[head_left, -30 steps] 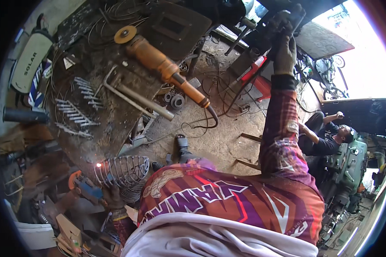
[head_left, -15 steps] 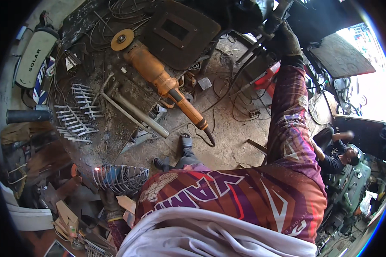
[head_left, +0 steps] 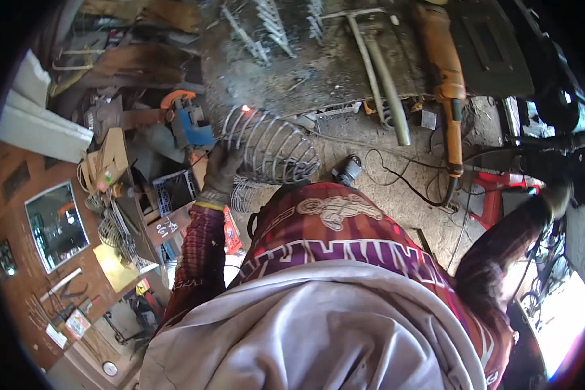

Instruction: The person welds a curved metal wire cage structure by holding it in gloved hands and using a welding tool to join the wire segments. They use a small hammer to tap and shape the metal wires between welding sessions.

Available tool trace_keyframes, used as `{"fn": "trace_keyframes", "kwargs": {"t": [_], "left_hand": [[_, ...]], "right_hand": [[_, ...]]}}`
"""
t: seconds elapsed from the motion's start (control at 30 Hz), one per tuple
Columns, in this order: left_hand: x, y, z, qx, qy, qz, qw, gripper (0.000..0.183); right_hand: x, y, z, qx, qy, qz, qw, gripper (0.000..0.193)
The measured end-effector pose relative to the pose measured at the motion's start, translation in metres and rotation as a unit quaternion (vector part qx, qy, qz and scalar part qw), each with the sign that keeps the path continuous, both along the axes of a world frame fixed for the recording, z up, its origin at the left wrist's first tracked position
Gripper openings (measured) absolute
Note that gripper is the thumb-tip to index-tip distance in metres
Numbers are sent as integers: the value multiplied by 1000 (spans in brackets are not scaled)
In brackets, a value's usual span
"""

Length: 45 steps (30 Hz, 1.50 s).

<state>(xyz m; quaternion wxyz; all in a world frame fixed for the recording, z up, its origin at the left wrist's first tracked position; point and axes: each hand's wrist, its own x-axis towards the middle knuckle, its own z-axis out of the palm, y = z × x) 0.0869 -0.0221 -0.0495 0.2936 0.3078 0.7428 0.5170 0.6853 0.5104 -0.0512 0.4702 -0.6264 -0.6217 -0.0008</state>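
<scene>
My left hand (head_left: 220, 170), in a dark work glove, is closed on the near left end of a wire cage (head_left: 273, 144) made of bent metal rods. One spot at the cage's far left edge glows red-orange, beside the dark workbench (head_left: 292, 71). Off to the far right, my right hand (head_left: 558, 198), gloved too, is against dark equipment at the view's edge. Motion blur and shadow hide its fingers, so I cannot tell what it holds.
An orange angle grinder (head_left: 445, 78) and a hammer-like metal tool (head_left: 383, 84) lie on the bench, with several toothed metal pieces (head_left: 276, 29) at its far side. A blue-and-orange clamp-like tool (head_left: 192, 120) stands left. Cables and a red stool (head_left: 491, 201) occupy the right floor.
My view has swung left. The wire cage, held in my left hand, now shows nearer the middle. My right arm has come down from high up to the right side.
</scene>
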Motion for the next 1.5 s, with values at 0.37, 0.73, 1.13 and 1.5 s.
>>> {"fn": "trace_keyframes", "kwargs": {"t": [0.37, 0.73, 1.13, 1.5], "left_hand": [[14, 7, 9, -61, 59, -7, 996, 34], [7, 10, 11, -24, -22, -2, 999, 42], [-8, 16, -7, 9, -21, -44, 999, 48], [-5, 12, 9, -112, 29, -78, 990, 36]], "right_hand": [[-376, -213, 87, -119, -217, 357, 901, 46], [-428, -212, 81, -224, -384, 221, 868, 27], [-433, -171, 70, -256, -450, 201, 831, 31], [-395, -340, 114, -107, -117, 394, 906, 14]]}}
